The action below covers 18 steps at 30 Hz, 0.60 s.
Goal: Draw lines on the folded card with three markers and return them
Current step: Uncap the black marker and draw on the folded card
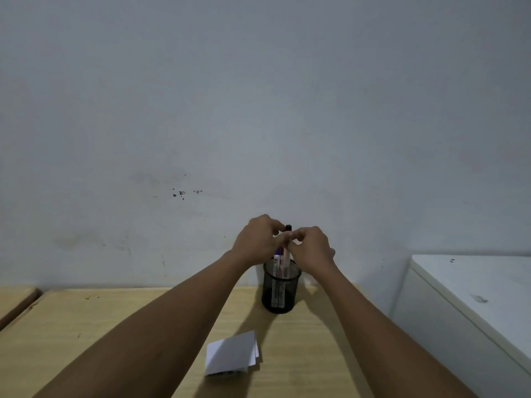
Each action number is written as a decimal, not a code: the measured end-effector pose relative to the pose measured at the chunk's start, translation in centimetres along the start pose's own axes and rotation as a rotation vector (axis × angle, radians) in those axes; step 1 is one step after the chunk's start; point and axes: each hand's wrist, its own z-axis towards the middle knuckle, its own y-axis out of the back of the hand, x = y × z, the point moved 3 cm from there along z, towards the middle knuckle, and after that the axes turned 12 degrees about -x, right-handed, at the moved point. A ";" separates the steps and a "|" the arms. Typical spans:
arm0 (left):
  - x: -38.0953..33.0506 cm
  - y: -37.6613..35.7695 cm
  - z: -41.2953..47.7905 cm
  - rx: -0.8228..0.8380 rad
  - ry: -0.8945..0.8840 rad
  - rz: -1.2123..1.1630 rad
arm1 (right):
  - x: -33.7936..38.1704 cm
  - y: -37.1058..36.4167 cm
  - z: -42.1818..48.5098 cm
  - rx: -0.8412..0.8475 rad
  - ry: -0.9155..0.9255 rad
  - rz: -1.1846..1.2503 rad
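A black mesh pen holder (280, 294) stands on the wooden table near the wall, with markers (280, 261) upright in it. Both hands reach over the holder. My left hand (255, 241) pinches around the top of the markers. My right hand (311, 248) pinches the same cluster from the right side; a dark marker cap (288, 227) pokes up between the fingers. Which hand grips which marker is hard to tell. The white folded card (231, 354) lies flat on the table, nearer to me, between my forearms.
The light wooden table (86, 326) runs along a plain grey wall. A white cabinet or appliance (474, 297) stands at the table's right edge. A second wooden surface (14, 300) abuts at the far left.
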 end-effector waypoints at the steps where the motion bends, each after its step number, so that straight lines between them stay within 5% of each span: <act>1: -0.8 1.2 -0.2 -0.030 0.018 -0.072 | 1.0 1.0 -0.4 0.010 0.030 0.008; 9: -5.2 10.4 -3.1 -0.203 0.132 -0.373 | 7.6 6.4 -5.7 0.197 0.115 0.241; 18: -6.0 15.1 -6.1 -0.291 0.155 -0.522 | 11.4 7.8 -9.6 0.139 0.207 0.298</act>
